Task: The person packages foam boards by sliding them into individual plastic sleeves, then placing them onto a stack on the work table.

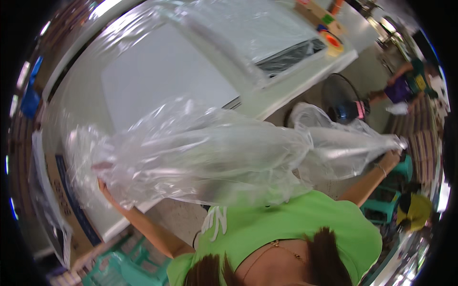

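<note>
Clear plastic bag (pixel 200 152) stretched wide above worktop (pixel 267 102) front edge. Left hand (pixel 102 183) gripped inside one end, right hand (pixel 392 153) pinched on other. Even tension advised; film best kept untwisted, clear of fan (pixel 344 99).

bright daylight, glare on the clear plastic bag (pixel 200 152), motion blur, strong fisheye bending at the rim.

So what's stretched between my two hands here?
In the head view, a crumpled clear plastic bag spans from your left hand to your right hand.
</note>
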{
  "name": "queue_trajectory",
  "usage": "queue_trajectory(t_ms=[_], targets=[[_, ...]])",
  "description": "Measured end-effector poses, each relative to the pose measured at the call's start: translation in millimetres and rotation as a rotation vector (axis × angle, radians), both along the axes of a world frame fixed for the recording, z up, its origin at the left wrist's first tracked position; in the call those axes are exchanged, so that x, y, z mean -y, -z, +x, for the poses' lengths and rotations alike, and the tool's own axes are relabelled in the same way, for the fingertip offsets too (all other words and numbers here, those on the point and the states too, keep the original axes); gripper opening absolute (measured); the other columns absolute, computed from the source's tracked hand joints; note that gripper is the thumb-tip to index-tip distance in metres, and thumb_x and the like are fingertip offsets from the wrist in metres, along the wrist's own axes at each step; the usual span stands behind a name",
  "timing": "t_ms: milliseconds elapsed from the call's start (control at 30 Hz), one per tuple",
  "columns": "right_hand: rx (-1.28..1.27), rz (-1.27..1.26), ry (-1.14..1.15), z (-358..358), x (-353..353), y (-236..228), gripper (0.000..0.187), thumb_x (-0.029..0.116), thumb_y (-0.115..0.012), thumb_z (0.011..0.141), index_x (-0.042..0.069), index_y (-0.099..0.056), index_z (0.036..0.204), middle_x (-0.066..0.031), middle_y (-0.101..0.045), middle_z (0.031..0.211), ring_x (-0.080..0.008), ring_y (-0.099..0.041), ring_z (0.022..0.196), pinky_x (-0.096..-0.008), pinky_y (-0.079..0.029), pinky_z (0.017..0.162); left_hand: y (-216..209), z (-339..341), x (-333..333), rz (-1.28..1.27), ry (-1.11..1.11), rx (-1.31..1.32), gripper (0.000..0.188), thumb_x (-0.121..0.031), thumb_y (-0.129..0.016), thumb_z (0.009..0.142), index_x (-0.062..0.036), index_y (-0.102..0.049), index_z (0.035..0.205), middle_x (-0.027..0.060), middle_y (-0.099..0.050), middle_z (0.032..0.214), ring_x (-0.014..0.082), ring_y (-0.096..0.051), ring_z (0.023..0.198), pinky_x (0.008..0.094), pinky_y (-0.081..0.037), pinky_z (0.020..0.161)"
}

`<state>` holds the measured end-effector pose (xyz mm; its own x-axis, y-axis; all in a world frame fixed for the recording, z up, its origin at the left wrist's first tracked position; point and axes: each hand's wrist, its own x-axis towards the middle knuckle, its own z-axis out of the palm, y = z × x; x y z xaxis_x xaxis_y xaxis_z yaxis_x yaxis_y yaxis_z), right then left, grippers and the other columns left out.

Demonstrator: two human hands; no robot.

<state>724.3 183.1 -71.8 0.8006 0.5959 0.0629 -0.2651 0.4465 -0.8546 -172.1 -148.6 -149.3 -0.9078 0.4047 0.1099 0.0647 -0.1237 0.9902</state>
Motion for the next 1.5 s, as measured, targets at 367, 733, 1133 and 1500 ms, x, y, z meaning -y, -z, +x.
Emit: queue_trajectory(t_ms=[367, 733, 1133, 1500], targets=[[0.549, -0.067, -0.851, -252.8, -7.2, -10.3, 0.024, 0.027, -0.061, 0.089, 0.005, -0.061, 0.099, -0.0002, -0.053, 0.070, -0.0087, -0.050, 0.063, -0.0229, -0.040, 0.057, -99.6, 167.3, -140.4, 0.180, 0.878, 0.531, 0.026, -0.019, -0.073, 0.080, -0.0062, -0.062, 0.099, 0.0031, -0.065, 0.089, 0.0120, -0.062, 0.081, 0.0245, -0.052, 0.072], [1.153, 0.497, -1.310, -495.1, 89.5, -55.0, 0.045, 0.007, -0.077, 0.066, 0.010, -0.061, 0.107, -0.0065, -0.062, 0.096, -0.0211, -0.062, 0.089, -0.0309, -0.050, 0.071, -103.9, 224.2, -165.7, 0.100, 1.172, 0.628, 0.023, -0.014, -0.079, 0.073, -0.0077, -0.060, 0.085, -0.0004, -0.061, 0.075, 0.0071, -0.058, 0.066, 0.0210, -0.048, 0.062], [0.879, 0.541, -1.413, -494.5, 80.0, -30.1, 0.027, -0.004, -0.071, 0.071, 0.005, -0.066, 0.096, -0.0076, -0.064, 0.095, -0.0186, -0.063, 0.086, -0.0284, -0.052, 0.074, -66.8, 238.7, -173.3, 0.086, 1.157, 0.725, 0.033, -0.027, -0.082, 0.071, -0.0138, -0.055, 0.084, -0.0057, -0.055, 0.077, 0.0037, -0.053, 0.075, 0.0178, -0.043, 0.067], [0.831, 0.496, -1.370, -498.2, 81.5, -15.3, 0.020, -0.004, -0.072, 0.071, 0.003, -0.065, 0.088, -0.0078, -0.064, 0.097, -0.0203, -0.062, 0.093, -0.0310, -0.051, 0.079, -65.7, 243.1, -173.2, 0.105, 1.197, 0.731, 0.036, -0.034, -0.082, 0.071, -0.0165, -0.055, 0.087, -0.0069, -0.049, 0.080, 0.0034, -0.049, 0.082, 0.0174, -0.038, 0.075]])
